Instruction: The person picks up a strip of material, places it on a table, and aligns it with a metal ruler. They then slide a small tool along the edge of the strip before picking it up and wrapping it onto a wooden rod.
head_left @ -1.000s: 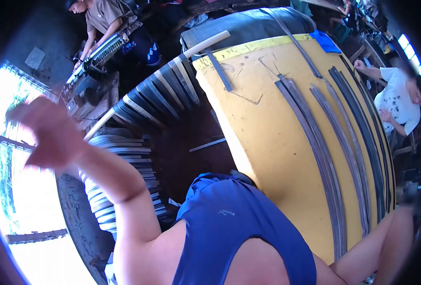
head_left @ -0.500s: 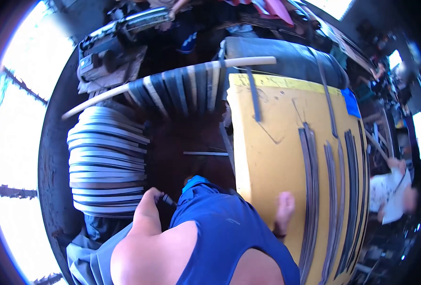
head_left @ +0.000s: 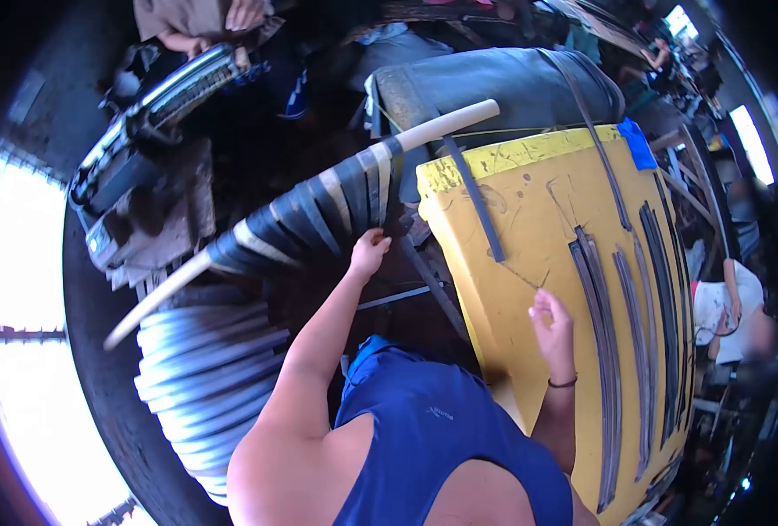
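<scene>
My left hand (head_left: 371, 252) is stretched forward at the lower ends of dark and pale flat strips (head_left: 317, 215). These strips hang in a row from a pale pole (head_left: 446, 124), which slants up to the right. The left fingers are curled together beside the rightmost strips; what lies between them is hidden. Over the yellow board (head_left: 512, 215) my right hand (head_left: 554, 323) is raised with fingers loosely bent and apart, holding nothing that I can see. A short dark strip (head_left: 477, 206) lies over the board's far edge, beyond that hand.
Long grey strips (head_left: 597, 351) lie along the board's right part. A dark wrapped bundle (head_left: 494, 88) sits behind it. At left are a stack of pale curved bands (head_left: 200, 377) and a machine (head_left: 143, 197). Other people (head_left: 231, 35) are at the back and right (head_left: 731, 307).
My left hand has moved forward from beside my waist to the hanging strips; the dark object seen at it earlier no longer shows. My right hand has risen farther over the board. The view has turned.
</scene>
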Tool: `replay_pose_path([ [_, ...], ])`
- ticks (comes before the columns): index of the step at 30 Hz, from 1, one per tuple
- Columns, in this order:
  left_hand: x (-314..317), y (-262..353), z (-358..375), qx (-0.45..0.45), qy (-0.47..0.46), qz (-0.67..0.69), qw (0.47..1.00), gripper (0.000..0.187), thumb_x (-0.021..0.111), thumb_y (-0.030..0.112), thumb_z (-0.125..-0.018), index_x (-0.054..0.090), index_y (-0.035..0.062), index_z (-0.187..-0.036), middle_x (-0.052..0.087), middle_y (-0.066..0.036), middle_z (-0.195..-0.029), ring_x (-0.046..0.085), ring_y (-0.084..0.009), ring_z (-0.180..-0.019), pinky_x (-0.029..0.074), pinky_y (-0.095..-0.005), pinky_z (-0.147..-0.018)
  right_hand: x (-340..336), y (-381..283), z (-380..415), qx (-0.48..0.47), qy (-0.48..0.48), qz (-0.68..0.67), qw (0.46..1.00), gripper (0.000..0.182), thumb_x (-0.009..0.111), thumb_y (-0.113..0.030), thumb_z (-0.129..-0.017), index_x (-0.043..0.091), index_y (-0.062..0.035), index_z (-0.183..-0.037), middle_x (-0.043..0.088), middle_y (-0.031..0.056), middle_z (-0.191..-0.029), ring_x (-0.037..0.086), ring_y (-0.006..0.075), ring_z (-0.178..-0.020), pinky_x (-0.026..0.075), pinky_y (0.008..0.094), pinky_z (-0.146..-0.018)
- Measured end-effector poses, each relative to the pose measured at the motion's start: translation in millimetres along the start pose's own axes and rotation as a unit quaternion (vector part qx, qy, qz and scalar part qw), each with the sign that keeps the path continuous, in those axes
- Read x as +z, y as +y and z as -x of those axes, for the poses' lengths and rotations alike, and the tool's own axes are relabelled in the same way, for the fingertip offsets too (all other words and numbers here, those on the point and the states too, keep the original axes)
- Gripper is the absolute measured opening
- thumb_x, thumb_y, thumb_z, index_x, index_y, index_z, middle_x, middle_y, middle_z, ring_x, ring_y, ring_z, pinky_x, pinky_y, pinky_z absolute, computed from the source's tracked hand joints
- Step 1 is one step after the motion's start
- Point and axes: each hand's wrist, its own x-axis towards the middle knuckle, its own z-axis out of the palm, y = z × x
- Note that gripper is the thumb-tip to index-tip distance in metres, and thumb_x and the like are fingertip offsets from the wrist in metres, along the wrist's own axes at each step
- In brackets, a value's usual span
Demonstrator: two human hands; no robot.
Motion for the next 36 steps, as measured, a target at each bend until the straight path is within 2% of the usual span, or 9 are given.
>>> replay_pose_path([
  [4,45,61,-68,0.021,0.034,0.047,0.998,0.074,0.066,0.02,-0.089,0.026,-0.0052,-0.147,0.048,-0.025,-0.14,0.053,-0.0289,-0.124,0.042,-0.0336,-0.102,30,11,47,0.065,-0.017,0.015,0.998,0.035,0.07,-0.01,-0.085,0.06,0.0042,-0.115,0.067,0.0182,-0.102,0.065,0.0282,-0.093,0.051,0.0359,-0.085],
  [8,81,88,-110,0.07,0.131,0.082,0.985,0.082,0.067,0.016,-0.085,0.021,-0.0036,-0.15,0.038,-0.026,-0.147,0.041,-0.0357,-0.134,0.032,-0.0383,-0.112,49,18,111,0.19,0.013,-0.016,0.982,0.036,0.07,-0.013,-0.085,0.061,0.0038,-0.115,0.067,0.0174,-0.101,0.066,0.0267,-0.092,0.051,0.0349,-0.084],
  [11,99,83,-129,0.001,0.222,-0.039,0.974,0.071,0.068,0.019,-0.085,0.034,-0.0022,-0.143,0.044,-0.027,-0.139,0.044,-0.0412,-0.13,0.035,-0.0452,-0.109,51,16,146,0.28,0.076,-0.052,0.956,0.036,0.07,-0.013,-0.085,0.061,0.0041,-0.116,0.068,0.0167,-0.102,0.066,0.025,-0.092,0.051,0.0344,-0.083],
  [16,100,103,-96,0.044,0.221,-0.109,0.968,0.048,0.062,0.028,-0.09,0.049,-0.002,-0.125,0.063,-0.024,-0.114,0.06,-0.0399,-0.11,0.042,-0.0489,-0.098,48,17,162,0.315,0.109,-0.039,0.942,0.036,0.069,-0.014,-0.086,0.061,0.0047,-0.116,0.068,0.0172,-0.102,0.067,0.0246,-0.092,0.052,0.0343,-0.083],
  [17,97,104,-90,0.055,0.209,-0.087,0.972,0.042,0.063,0.028,-0.09,0.052,-0.0013,-0.118,0.065,-0.024,-0.107,0.062,-0.0416,-0.103,0.045,-0.048,-0.093,47,16,157,0.306,0.105,-0.036,0.945,0.036,0.069,-0.014,-0.086,0.061,0.0047,-0.116,0.068,0.0173,-0.102,0.067,0.0251,-0.093,0.052,0.0347,-0.084],
  [19,86,118,-71,0.055,0.138,-0.104,0.983,0.032,0.064,0.02,-0.091,0.055,-0.0038,-0.11,0.067,-0.018,-0.1,0.064,-0.028,-0.092,0.049,-0.0368,-0.083,43,7,136,0.287,0.097,-0.031,0.952,0.036,0.069,-0.014,-0.085,0.061,0.0047,-0.115,0.068,0.0174,-0.102,0.067,0.0261,-0.093,0.052,0.0353,-0.084],
  [23,83,151,-22,0.065,-0.04,0.149,0.986,0.016,0.059,0.007,-0.094,0.056,-0.0016,-0.106,0.067,-0.009,-0.095,0.063,-0.0149,-0.088,0.05,-0.0284,-0.078,42,0,93,0.214,0.032,-0.03,0.976,0.041,0.071,-0.016,-0.085,0.059,0.004,-0.119,0.067,0.0177,-0.107,0.065,0.0287,-0.101,0.051,0.0374,-0.089],
  [31,104,217,92,0.022,-0.242,0.305,0.921,0.027,0.061,0.006,-0.093,0.051,0.004,-0.119,0.065,-0.008,-0.097,0.065,-0.0164,-0.087,0.053,-0.0314,-0.079,69,-56,-24,-0.035,0.054,-0.09,0.994,0.071,0.079,-0.017,-0.079,0.044,0.0014,-0.138,0.048,0.0205,-0.141,0.051,0.0312,-0.128,0.041,0.0382,-0.106],
  [36,102,227,117,0.024,-0.322,0.307,0.896,0.037,0.06,0.003,-0.093,0.047,0.0043,-0.127,0.064,-0.009,-0.098,0.064,-0.0169,-0.092,0.051,-0.0307,-0.08,83,-59,-41,0.005,0.003,-0.186,0.983,0.05,0.075,-0.009,-0.08,0.055,0.0021,-0.124,0.064,0.0147,-0.113,0.062,0.0223,-0.104,0.048,0.0324,-0.092],
])
